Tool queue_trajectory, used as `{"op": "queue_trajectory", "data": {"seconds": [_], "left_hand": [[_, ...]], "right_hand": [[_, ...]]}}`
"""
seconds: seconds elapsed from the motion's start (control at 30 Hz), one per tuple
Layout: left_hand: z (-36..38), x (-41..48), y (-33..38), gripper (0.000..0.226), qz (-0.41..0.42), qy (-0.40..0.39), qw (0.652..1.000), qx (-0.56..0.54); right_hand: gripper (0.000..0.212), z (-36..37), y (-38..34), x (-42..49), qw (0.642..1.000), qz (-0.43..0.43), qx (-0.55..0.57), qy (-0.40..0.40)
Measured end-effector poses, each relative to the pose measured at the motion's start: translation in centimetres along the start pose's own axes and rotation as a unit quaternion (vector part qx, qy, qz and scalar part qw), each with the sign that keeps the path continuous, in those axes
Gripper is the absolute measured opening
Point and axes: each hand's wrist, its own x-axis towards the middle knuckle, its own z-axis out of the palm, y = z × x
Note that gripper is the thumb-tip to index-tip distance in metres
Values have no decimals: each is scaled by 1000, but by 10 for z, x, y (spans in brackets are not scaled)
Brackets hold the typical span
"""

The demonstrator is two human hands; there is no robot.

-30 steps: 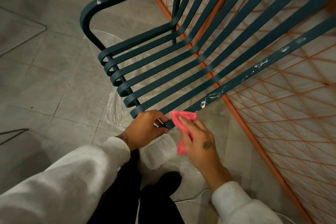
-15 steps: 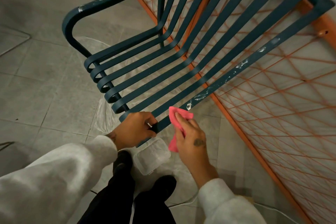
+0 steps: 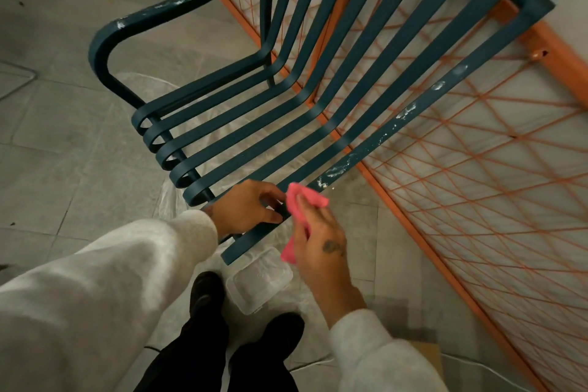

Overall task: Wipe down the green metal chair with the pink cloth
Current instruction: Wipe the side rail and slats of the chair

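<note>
Far left: grey tiled floor [image 3: 63, 143], thin wire frame piece at the edge, partly cut off.

Left sleeve, light grey fleece [image 3: 95, 289], runs in from bottom left. Left hand [image 3: 246, 208] sits at the front edge of the dark green slatted metal chair [image 3: 286, 111]: grip closed around the near end of a seat slat, thumb on the near side, fingers curled over the top. Exact slat is hard to tell, hand covers the joint.

Chair: curved tubular armrest [image 3: 152, 13] on the left with white scuffs, flat slats rolled under at the front edge and bent up into the backrest toward upper right. Rightmost slat carries white specks and smears along most of its length.

Below the seat: clear plastic sheeting on the floor, plus a clear rectangular plastic container [image 3: 259, 283] just ahead of two black shoes [image 3: 206, 293].

Pink cloth [image 3: 305, 210] is pressed on the near end of the rightmost slat, just beside the left hand's fingertips, lower part trailing down under the palm. Right hand [image 3: 321, 242] has it: grip closed loosely on the cloth, fingers flat on top pushing it against the metal. Small tattoo on the back of that hand.

Right: orange metal frame with orange string lattice [image 3: 477, 184], lying behind and beside the chair, pale surface under it.
</note>
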Motion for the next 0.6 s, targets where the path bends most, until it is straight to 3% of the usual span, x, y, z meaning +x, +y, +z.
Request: {"op": "queue_trajectory", "data": {"seconds": [0.17, 0.33, 0.6], "left_hand": [[1, -1, -1, 34, -15, 8, 1000, -5], [1, -2, 1, 39, -26, -1, 1000, 11], [0, 0, 1, 28, 4, 2, 1000, 16]], "right_hand": [[43, -20, 9, 5, 998, -22, -16, -57], [46, -26, 10, 33, 998, 47, -29, 37], [42, 5, -5, -11, 1000, -12, 16, 4]]}}
